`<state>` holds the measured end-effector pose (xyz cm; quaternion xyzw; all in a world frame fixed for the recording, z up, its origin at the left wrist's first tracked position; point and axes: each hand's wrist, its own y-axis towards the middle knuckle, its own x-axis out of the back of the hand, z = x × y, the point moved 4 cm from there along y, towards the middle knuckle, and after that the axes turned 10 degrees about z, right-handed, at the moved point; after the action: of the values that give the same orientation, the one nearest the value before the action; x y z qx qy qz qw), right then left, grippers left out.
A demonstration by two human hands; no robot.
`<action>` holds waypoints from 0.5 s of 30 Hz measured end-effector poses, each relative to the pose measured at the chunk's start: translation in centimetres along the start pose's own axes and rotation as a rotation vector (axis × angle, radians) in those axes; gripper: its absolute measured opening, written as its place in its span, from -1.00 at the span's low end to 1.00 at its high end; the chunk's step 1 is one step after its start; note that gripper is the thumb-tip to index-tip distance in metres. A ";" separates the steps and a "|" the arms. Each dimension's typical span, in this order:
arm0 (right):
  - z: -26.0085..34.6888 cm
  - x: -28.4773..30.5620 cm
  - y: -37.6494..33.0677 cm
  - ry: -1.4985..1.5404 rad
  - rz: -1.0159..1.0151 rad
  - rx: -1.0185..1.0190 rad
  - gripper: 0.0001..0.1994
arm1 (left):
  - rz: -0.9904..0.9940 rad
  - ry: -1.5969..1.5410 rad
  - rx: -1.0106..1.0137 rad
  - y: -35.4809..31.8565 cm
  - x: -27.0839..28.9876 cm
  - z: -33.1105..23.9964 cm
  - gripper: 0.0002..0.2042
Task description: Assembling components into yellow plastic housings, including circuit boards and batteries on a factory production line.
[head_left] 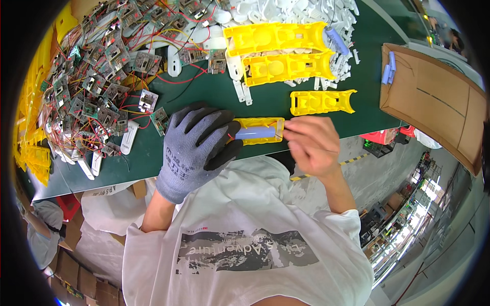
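My left hand [200,143], in a grey and black glove, is closed round the left end of a yellow plastic housing [250,141] at the table's front edge. A blue-violet cylindrical battery [256,133] lies lengthwise in the housing, with thin red wire near both its ends. My bare right hand [315,145] has its fingers pinched together at the housing's right end; what they hold there is too small to make out. The housing's left part is hidden under the glove. Just beyond lies another yellow housing half [322,102], open side up.
Circuit boards [104,97] with tangled red wires cover the table's left. Two larger yellow shells [286,69] rest by white plastic parts [286,13] at the back, beside a loose battery [337,41]. A cardboard box [434,97] with several batteries stands on the right.
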<state>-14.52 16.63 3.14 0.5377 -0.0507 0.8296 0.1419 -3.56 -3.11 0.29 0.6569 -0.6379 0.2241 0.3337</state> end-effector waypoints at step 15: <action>-2.3 1.3 6.3 -0.192 0.016 -0.042 -0.95 | -0.010 0.038 -0.001 -0.8 0.5 0.1 -0.65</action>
<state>-18.85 11.36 3.79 0.6113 -0.0856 0.7741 0.1408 -2.75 -3.59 0.49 0.6555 -0.6285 0.2345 0.3470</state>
